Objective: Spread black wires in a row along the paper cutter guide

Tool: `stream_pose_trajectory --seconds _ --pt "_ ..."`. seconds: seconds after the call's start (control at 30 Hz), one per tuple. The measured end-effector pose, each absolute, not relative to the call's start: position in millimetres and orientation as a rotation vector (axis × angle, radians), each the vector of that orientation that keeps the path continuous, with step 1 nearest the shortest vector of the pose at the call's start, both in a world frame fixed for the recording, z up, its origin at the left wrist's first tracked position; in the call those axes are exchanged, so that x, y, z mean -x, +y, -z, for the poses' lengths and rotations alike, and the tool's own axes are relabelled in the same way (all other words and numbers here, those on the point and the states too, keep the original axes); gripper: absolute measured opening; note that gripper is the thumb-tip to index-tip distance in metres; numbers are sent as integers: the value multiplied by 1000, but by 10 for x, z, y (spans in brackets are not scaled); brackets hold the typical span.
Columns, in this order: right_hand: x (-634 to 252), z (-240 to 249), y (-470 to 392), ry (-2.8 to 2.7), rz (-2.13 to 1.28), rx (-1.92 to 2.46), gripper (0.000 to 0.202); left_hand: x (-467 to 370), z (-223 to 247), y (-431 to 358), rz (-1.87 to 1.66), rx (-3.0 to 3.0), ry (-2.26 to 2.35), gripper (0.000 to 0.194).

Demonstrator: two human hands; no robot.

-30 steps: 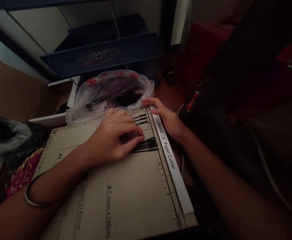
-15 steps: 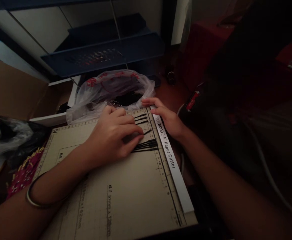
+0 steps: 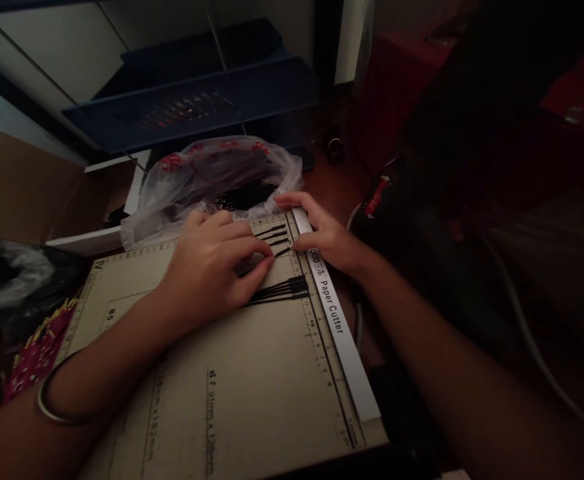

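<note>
A paper cutter (image 3: 252, 387) with a cream ruled board lies before me, a white strip (image 3: 345, 343) running along its right side. My left hand (image 3: 217, 260) is over the board's upper part, thumb and index finger pinching a thin black cord (image 3: 283, 253) whose tip sticks out to the right. Just below it lies a bundle of several black cords (image 3: 287, 288) with thicker ends towards the strip; more cords (image 3: 272, 232) lie above. My right hand (image 3: 329, 233) rests at the strip's far end, fingers apart, its thumb close to the pinched cord's tip.
Behind the board sits a clear plastic bag (image 3: 172, 193) with dark contents. An open cardboard box (image 3: 22, 187) stands at left, above pink items with yellow tips (image 3: 42, 353). Blue shelves (image 3: 192, 107) rise at the back. A pale cable (image 3: 517, 307) runs down the right.
The view has shifted, so everything sits slightly further left. My right thumb has come down the white strip towards the cord's tip. My left hand keeps its pinch.
</note>
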State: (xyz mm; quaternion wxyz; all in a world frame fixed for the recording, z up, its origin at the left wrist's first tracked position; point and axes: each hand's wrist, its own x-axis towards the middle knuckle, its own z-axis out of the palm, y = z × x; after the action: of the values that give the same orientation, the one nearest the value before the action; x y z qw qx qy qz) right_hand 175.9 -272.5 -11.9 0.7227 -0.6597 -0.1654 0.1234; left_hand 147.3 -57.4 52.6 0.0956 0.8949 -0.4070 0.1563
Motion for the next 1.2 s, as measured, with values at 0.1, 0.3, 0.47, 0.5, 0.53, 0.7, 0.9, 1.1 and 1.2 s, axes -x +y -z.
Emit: stream_pose_trajectory --seconds 0.1,0.3,0.47,0.5,0.53,0.7,0.9,1.1,1.2 --pt "-1769 130 -2752 -363 -292 1438 72 -1474 -519 -569 -452 -2669 -1173 21" --pt "-1777 98 -2752 -337 -312 1427 73 -1476 -489 -534 -454 -2731 -1141 23" --pt "-1770 108 -2735 -359 -302 1448 72 -1471 -474 -506 -517 -2777 -1170 21" --pt "-1770 112 -2733 -358 -299 1451 73 -1469 -476 -506 -520 -2785 -1176 22" --pt "-1770 115 -2732 -355 -297 1452 73 -1468 -479 -508 -521 -2794 -1181 22" --pt "-1778 109 -2739 -353 -299 1465 72 -1472 -484 -515 -522 -2815 -1205 22" --pt "-1778 91 -2751 -356 -301 1472 73 -1481 -493 -499 -461 -2822 -1180 24" --pt "-1793 66 -2740 -347 -312 1504 74 -1484 -499 -515 -432 -2765 -1100 25" --pt "-1804 65 -2738 -352 -320 1504 75 -1480 -507 -533 -447 -2782 -1097 31"
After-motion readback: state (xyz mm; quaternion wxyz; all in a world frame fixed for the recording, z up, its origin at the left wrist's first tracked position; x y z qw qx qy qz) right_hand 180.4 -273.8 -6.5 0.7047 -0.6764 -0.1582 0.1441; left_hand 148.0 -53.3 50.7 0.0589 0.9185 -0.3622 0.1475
